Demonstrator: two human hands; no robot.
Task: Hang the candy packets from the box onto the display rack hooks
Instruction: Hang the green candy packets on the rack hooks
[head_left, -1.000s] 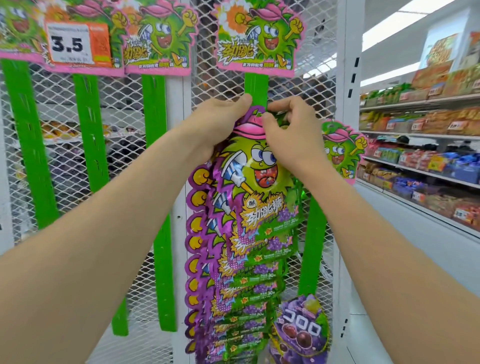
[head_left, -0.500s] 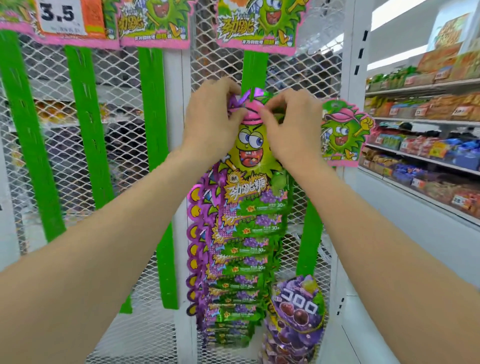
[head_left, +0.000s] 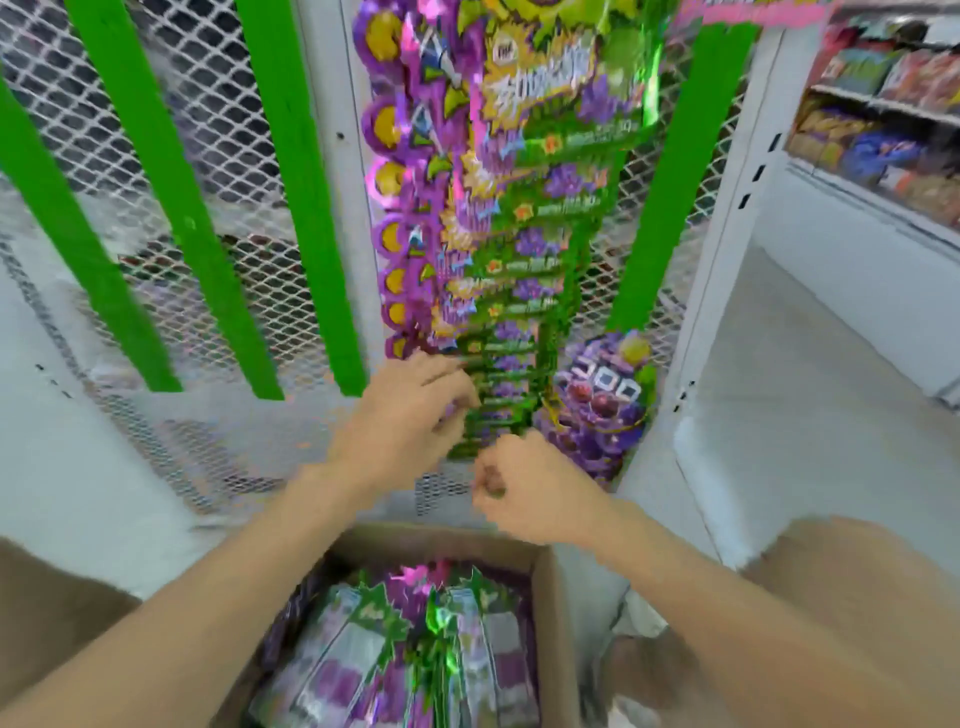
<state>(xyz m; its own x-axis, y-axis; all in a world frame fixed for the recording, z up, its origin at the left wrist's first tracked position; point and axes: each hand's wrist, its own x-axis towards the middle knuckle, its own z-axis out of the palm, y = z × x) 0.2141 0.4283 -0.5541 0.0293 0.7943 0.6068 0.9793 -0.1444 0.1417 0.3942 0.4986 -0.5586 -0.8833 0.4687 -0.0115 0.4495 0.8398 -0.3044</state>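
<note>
Tally at the rack: strips, hands, box and packet groups.
Four bare green strips (head_left: 291, 208) are hanging; two hands, a left hand (head_left: 410, 415) and a right hand (head_left: 530, 493), are showing above one cardboard box (head_left: 563, 623); one column of candy packets (head_left: 519, 218) and one bunch of grape packets (head_left: 602, 410) are hanging, too blurred to count singly.

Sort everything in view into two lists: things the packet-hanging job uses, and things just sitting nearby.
Job: box, boxed packets, hung packets, green strips, left hand, right hand.
Just there: grape bags, shelf goods, mesh.
</note>
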